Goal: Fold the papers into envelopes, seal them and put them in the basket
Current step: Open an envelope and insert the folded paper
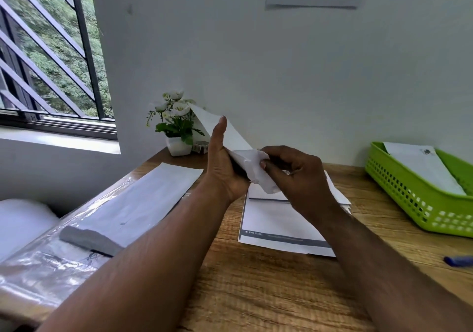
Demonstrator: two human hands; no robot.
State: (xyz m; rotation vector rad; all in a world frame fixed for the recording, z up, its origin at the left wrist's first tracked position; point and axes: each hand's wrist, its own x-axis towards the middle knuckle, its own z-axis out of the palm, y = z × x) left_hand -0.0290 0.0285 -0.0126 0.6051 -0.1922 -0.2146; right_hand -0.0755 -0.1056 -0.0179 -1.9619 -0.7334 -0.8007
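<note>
I hold a white envelope (239, 140) up in the air above the wooden desk (256, 280), its far end pointing up towards the wall. My left hand (222, 163) grips it from the left with the fingers straight along its side. My right hand (294, 173) pinches a folded white paper (258, 170) at the envelope's lower end. A green plastic basket (409, 198) stands at the right edge of the desk with one white envelope (425, 168) lying in it.
Printed sheets (276, 224) lie under my hands. A stack of white envelopes (143, 201) on clear plastic wrap lies on the left. A small flower pot (178, 145) and a tape roll (201, 146) stand by the wall. A blue pen (458, 260) lies at the right.
</note>
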